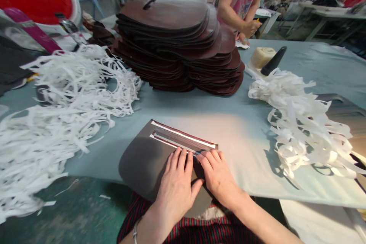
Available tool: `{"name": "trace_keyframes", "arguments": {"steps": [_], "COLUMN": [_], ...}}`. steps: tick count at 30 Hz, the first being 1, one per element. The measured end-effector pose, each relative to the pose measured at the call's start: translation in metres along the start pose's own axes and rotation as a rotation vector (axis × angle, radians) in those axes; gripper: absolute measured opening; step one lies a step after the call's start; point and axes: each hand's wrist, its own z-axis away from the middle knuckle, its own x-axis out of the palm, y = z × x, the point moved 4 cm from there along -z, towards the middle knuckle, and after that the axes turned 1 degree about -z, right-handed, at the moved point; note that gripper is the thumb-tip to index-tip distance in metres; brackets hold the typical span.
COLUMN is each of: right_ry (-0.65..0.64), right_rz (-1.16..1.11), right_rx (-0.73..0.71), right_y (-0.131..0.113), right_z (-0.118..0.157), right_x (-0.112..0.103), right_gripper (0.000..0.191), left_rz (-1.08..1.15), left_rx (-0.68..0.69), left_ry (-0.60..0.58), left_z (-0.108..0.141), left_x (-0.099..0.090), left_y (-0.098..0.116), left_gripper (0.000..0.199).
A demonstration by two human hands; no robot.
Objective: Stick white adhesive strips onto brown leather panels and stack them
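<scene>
Hands are working at the near edge of the pale blue table [257, 129]. The left hand [174, 183] is lying flat on a grey leather panel [140, 160], fingers [181, 158] straight and close together, tips pressing down just below a long slot. The right hand [219, 175] is lying beside it, thumbs nearly touching, its fingers [210, 157] gathered together on the white strip [183, 136] edging that slot; whether they are pinching the strip or only pressing it I cannot tell.

The panel is sitting at the table's near edge, its rounded end overhanging toward the person's lap and its straight end pointing away. The slot and its white strips are running with their long axis from near left to far right, slanting slightly downward in that direction.

Open table is lying between the panel and the stack of dark brown leather pieces [180, 45] farther back, and more bare surface is stretching to the right of the panel. A heap of white paper strips [57, 110] is crowding the left side, spilling over the table edge, and a second heap of strips [303, 122] is closing in on the right. Beyond it, a cream-coloured block [261, 57] with a black handle [273, 61] is sitting near the far edge, where another person [240, 4] in an apron is standing.
</scene>
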Motion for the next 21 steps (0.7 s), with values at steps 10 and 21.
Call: {"name": "trace_keyframes", "arguments": {"steps": [10, 21], "right_ry": [-0.071, 0.125], "right_rz": [-0.325, 0.116], "right_rx": [-0.072, -0.341], "right_y": [-0.015, 0.014], "right_z": [-0.007, -0.02], "right_x": [-0.025, 0.014], "right_gripper": [0.019, 0.04], "left_rz": [0.318, 0.175], "left_rx": [0.096, -0.056], "left_ry": [-0.224, -0.121], "left_z": [0.007, -0.004], "left_x": [-0.048, -0.065], "left_y": [-0.053, -0.127], "left_gripper": [0.068, 0.044]}}
